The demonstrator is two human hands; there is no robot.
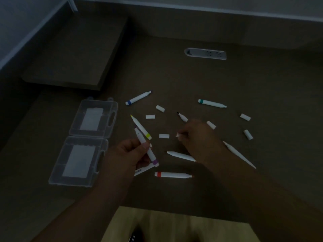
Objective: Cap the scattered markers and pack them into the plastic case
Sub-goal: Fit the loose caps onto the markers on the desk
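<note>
The open plastic case (83, 142) lies on the worktop (227, 81). Right of it, the left hand (129, 151) grips the purple marker (145, 145); further right, the right hand (194, 135) pinches a cap (178, 135). Align cap with tip, then press straight.

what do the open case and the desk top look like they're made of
The case looks like clear, glossy plastic: the brown desk shows through its walls, and moulded hinges and handle cut-outs are visible. The pale panels inside could be paper labels; too dim to tell. The desk top looks like matte brown laminate or wood-effect board, with an even tone and no glare.
</note>
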